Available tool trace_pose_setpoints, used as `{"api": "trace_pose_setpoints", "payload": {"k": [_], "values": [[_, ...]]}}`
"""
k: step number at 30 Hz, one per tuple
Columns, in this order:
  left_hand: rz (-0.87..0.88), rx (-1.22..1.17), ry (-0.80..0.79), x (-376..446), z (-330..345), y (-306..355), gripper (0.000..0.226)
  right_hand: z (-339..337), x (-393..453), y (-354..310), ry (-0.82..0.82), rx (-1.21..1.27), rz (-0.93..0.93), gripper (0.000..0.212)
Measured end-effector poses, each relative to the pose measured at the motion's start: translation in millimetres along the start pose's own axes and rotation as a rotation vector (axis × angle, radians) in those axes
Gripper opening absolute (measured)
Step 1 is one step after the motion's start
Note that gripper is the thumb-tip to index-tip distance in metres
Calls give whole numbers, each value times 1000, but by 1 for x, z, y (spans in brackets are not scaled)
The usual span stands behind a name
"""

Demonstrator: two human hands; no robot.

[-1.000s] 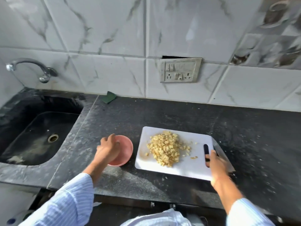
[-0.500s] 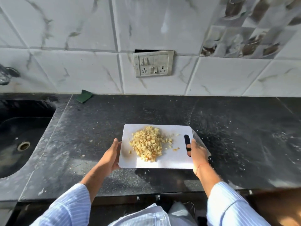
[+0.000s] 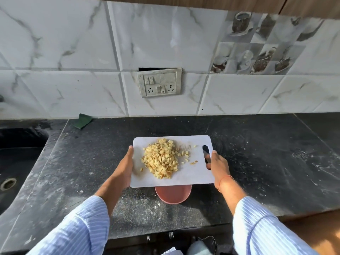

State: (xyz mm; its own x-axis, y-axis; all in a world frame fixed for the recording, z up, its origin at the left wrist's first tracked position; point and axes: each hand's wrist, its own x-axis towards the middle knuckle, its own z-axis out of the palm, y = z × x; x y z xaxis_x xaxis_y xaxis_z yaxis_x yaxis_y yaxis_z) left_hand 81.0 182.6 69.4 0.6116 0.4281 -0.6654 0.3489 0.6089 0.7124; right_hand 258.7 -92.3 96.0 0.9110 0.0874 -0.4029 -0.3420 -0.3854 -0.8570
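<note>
Head view. Evidently late in the work: the diced pieces [image 3: 161,161], pale yellow cubes, lie heaped left of centre on the white cutting board [image 3: 193,173], with a few strays toward its handle slot. No whole or half-cut piece shows, so the dicing is judged complete.

The board is held level above the dark stone table [image 3: 266,162], its near edge covering part of the pink bowl [image 3: 173,195]. The bowl stands on the table directly below and, in the part that shows, holds nothing.

The left grip [image 3: 123,168] clasps the board's left edge, thumb along the rim and fingers underneath. The right grip [image 3: 219,165] is closed on the right edge beside the slot. A dark shape shows through the slot; what it is cannot be told. A red thread [image 3: 223,181] circles the right wrist.

Remaining, as judged: tip the board and slide the cubes into the bowl. None has gone in yet.

Surroundings: a black sink [image 3: 22,162] at far left, and a green scrub pad [image 3: 83,121] at the foot of the marble-patterned wall.

Writing: none legible. The switch plate [image 3: 159,82] carries switches and sockets but no readable mark. The decorative tiles [image 3: 257,52] show pictures of cups, without words. Board and bowl bear no visible brand or label.
</note>
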Motion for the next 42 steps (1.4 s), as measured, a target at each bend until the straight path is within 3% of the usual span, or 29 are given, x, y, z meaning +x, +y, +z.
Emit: {"api": "trace_pose_setpoints", "payload": {"k": [2,5,9,11,15,22,31,37,40,42], "values": [[32,35,89,4,2,3,76,2,0,-8,-18,-43,-23,42],[98,69,152,5,5,3,72,5,4,-17,16,-374,-200,44],[137,38,184,9,5,1,73,30,-3,-28,118,-701,-839,55],[138,20,186,8,8,2,72,56,-19,-38,39,-877,-1068,56],[172,-18,158,7,17,6,68,114,-52,-44,-184,-1084,-1248,55],[172,-55,159,8,18,1,64,172,-62,-22,-273,-1229,-1241,58],[65,-116,213,25,10,-5,66,174,-65,-3,-173,-1127,-1292,10],[66,-71,224,35,1,-7,70,155,-65,25,-220,-1179,-1187,16],[73,-59,262,35,-4,-5,70,132,-70,38,-293,-1214,-1171,36],[70,-54,295,33,-6,-3,68,117,-69,52,-266,-1234,-1160,23]]}}
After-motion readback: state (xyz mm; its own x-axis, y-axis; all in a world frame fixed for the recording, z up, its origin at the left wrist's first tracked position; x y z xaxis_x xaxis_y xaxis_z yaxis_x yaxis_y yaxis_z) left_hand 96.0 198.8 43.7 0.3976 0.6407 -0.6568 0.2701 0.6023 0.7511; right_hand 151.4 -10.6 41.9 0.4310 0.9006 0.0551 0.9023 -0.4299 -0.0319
